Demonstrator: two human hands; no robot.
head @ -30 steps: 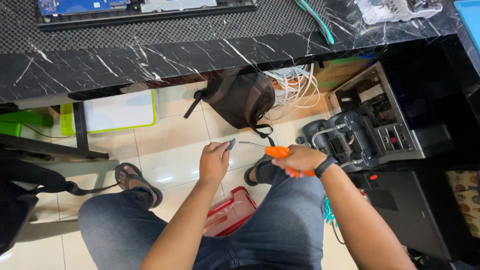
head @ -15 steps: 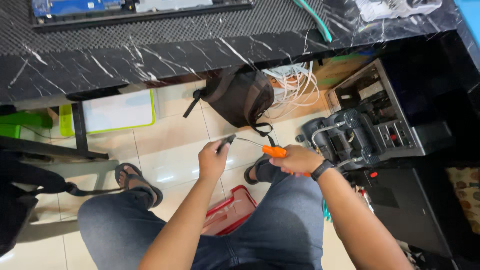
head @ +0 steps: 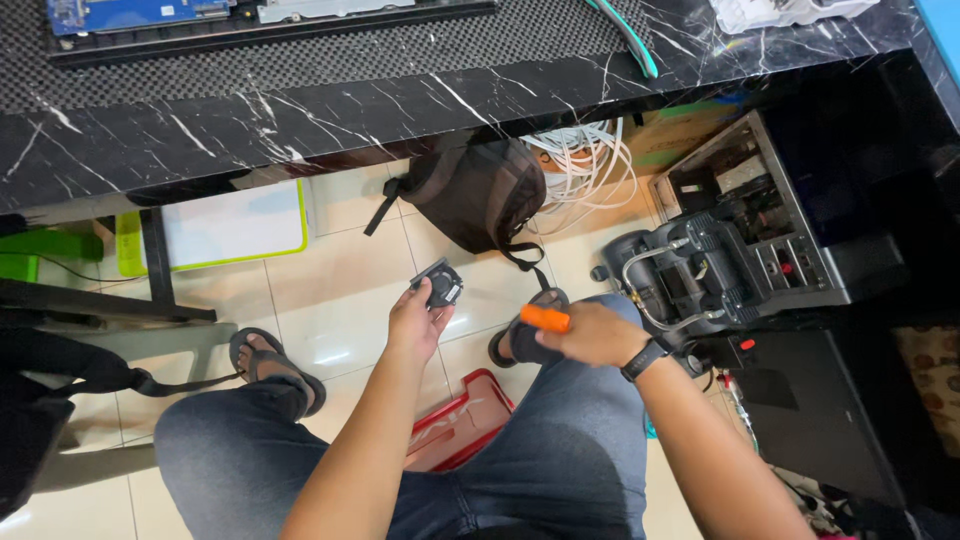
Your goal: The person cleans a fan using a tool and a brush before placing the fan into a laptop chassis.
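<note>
We sit at a black marble-patterned desk [head: 300, 120], looking down past its edge to the tiled floor [head: 340, 300] between our knees. Under the desk a dark backpack [head: 480, 195] slumps beside a tangle of white cables [head: 590, 165], and to the right an opened grey computer case [head: 760, 230] lies on its side with a black cooler unit [head: 680, 275] in front of it. A white board with a green rim [head: 225, 225] rests on the floor to the left, and a red tray [head: 460, 430] shows between our legs. Our sandalled left foot [head: 275, 365] is planted near the desk leg.

Our right hand [head: 595, 335] is closed around an orange-handled tool [head: 545, 318], whose handle points left, lying roughly level; we cannot see its tip. Our left hand [head: 418, 325] pinches a small, flat dark part [head: 438, 283] at its lower edge, holding it over the tiles below the backpack, tilted, its long side running up to the right.
</note>
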